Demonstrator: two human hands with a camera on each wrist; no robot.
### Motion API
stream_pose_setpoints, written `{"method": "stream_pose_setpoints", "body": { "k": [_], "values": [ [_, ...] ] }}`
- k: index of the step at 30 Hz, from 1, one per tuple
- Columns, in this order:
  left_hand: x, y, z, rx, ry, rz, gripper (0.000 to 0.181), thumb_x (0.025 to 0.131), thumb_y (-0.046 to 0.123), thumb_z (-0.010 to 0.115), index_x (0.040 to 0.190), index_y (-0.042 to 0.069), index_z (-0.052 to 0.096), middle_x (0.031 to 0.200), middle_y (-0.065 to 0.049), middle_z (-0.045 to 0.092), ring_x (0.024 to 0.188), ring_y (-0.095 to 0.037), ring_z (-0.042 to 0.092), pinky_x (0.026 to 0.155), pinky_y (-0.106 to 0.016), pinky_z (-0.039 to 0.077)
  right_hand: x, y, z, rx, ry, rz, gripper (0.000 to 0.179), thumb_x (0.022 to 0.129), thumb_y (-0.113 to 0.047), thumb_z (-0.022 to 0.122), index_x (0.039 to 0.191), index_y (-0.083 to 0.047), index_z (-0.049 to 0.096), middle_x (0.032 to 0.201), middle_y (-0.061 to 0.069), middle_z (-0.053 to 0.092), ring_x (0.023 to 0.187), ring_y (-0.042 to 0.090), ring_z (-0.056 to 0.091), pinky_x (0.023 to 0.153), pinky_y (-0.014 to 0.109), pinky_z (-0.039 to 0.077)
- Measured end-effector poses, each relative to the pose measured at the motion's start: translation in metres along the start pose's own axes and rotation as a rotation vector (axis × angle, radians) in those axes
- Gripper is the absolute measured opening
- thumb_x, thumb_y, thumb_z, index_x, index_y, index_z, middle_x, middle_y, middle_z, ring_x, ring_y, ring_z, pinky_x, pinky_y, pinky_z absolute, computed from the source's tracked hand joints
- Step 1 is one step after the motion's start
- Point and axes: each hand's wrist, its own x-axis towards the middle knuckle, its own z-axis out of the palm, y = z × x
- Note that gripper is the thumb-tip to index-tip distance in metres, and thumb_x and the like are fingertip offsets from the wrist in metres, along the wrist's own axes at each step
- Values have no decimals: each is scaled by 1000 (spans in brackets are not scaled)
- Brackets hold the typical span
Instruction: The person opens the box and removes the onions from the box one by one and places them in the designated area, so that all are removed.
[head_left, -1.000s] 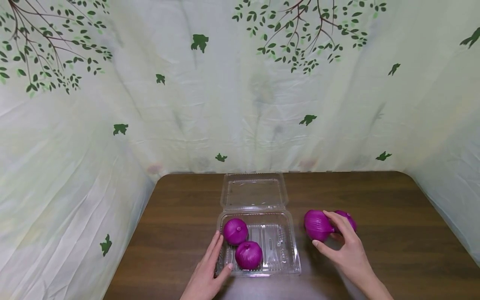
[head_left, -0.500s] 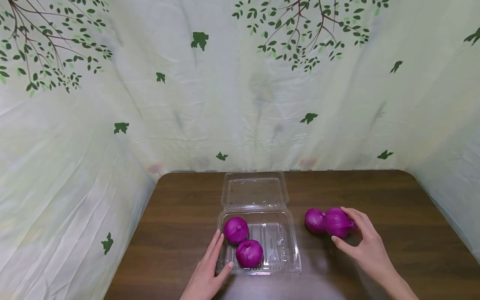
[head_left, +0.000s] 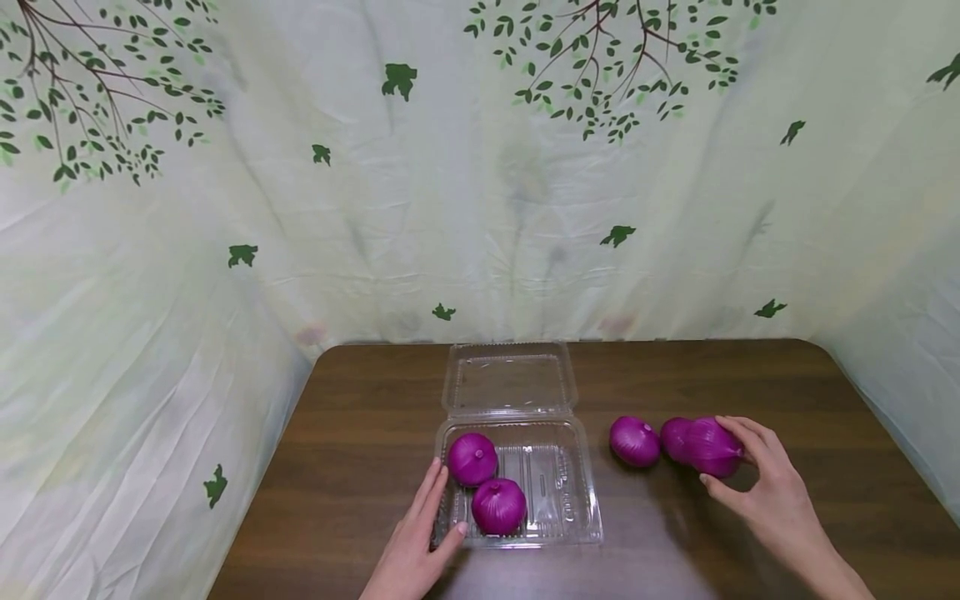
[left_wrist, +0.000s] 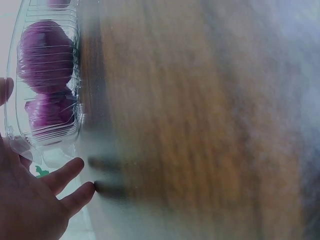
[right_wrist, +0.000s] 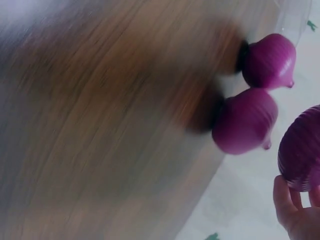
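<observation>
My right hand (head_left: 772,483) grips a purple onion (head_left: 712,447) between thumb and fingers at the right of the table. In the right wrist view this held onion (right_wrist: 302,150) is raised above the tabletop. Two more onions stand on the table to its left: one (head_left: 634,442) apart, the other (head_left: 674,438) partly hidden behind the held one. My left hand (head_left: 412,533) rests with extended fingers against the left side of a clear plastic clamshell container (head_left: 570,533), thumb near its front-left corner. Inside its left half sit two onions, a rear one (head_left: 472,459) and a front one (head_left: 498,507).
The container's clear lid (head_left: 512,383) lies folded back toward the rear edge of the brown wooden table (head_left: 360,417). Beyond the table hangs a pale curtain (head_left: 480,208) printed with leaves and branches, which also closes in both sides.
My right hand has moved to the right with its onion, past the two onions on the table, bringing both into view. The left hand and the container stay in place.
</observation>
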Motion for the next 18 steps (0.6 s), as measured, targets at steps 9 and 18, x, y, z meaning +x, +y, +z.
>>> {"method": "stream_pose_setpoints", "body": {
  "k": [9,18],
  "values": [
    [-1,1,-1,-13,-13,-23,78,92,36,69,156,15,30,163,6,18,140,-22,32,106,-52,37,2,22,-14,-12,-40,131,75,71,-5,88,137,-5,53,127,15,47,97,-15,41,72,3,41],
    [-1,4,-3,-14,-24,-31,76,93,37,67,156,14,30,163,6,17,141,-22,31,106,-52,36,1,44,-26,-76,-133,315,75,80,-21,83,142,1,46,128,27,45,88,-2,53,59,11,43]
  ]
}}
